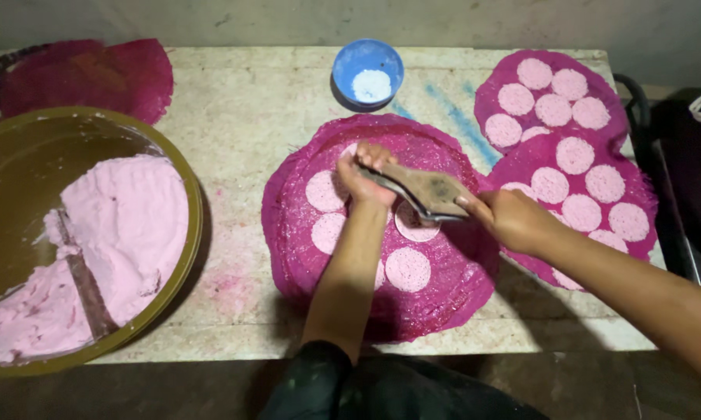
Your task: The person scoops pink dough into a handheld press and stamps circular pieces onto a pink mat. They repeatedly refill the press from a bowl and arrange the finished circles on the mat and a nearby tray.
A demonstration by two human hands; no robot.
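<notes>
Landmark: the middle magenta cloth on the worn table.

- Left hand: over the cloth's far half, fingers pinched on the tip of a flat metal scraper.
- Right hand: at the cloth's right edge, closed round the scraper's other end.
- Pale pink paste rounds: about five laid on this cloth, partly hidden by the forearm; its near and left parts are bare, so judged roughly half filled.
- Two filled cloths: right of the landmark, overlapping, covered with rounds; judged done.
- Brass basin: left of the landmark, with plenty of pink paste left.
- Blue bowl: beyond the landmark, holding white powder.
- Spare magenta cloth: far left, bare.
</notes>
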